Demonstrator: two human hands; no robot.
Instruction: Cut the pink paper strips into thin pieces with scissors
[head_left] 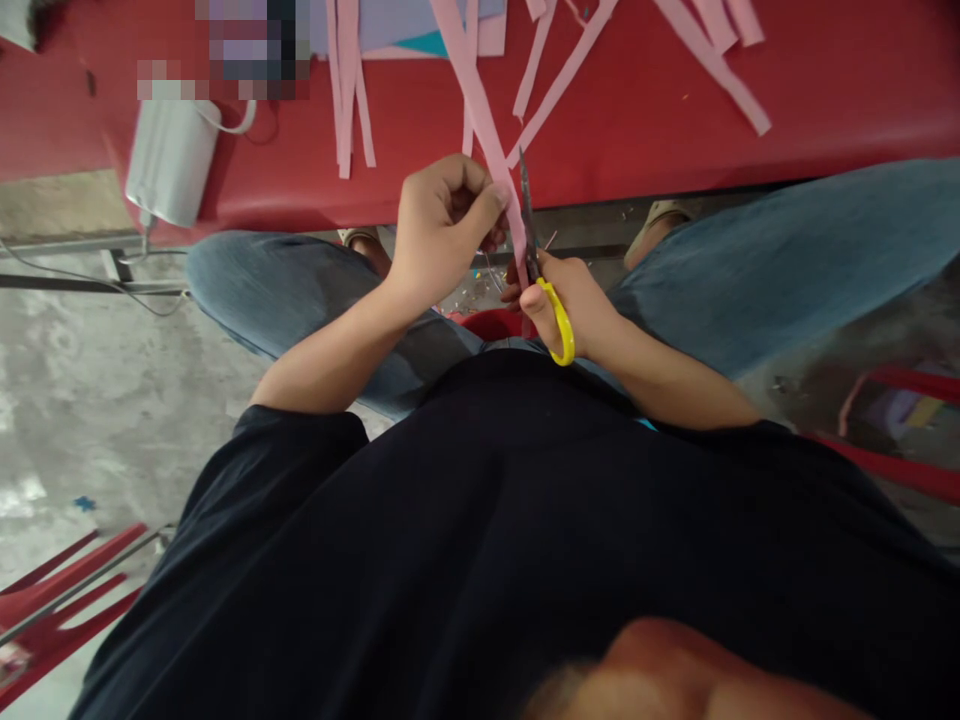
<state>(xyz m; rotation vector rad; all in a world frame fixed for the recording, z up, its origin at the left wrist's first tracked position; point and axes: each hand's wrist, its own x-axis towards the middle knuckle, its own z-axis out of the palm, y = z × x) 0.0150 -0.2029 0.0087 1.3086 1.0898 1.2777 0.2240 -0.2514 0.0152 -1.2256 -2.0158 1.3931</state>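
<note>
Between the thumb and fingers of my left hand [446, 215] is a long pink paper strip [478, 110], which runs from the table down toward my lap. My right hand [574, 300] is closed round the yellow handle of a pair of scissors [562, 325]. The dark blades point up and away from me, right alongside the strip's edge. Whether the blades are parted I cannot make out. The strip's lower end passes by my right fingers, partly hidden behind them.
On the red table [637, 130] lie more pink strips [346, 90] and coloured sheets [390, 25]. A white power bank [174, 160] with a cable sits at the table's left edge. My jeans-clad legs [787, 260] flank a red stool [491, 322]. Red chairs [75, 610] stand at both sides.
</note>
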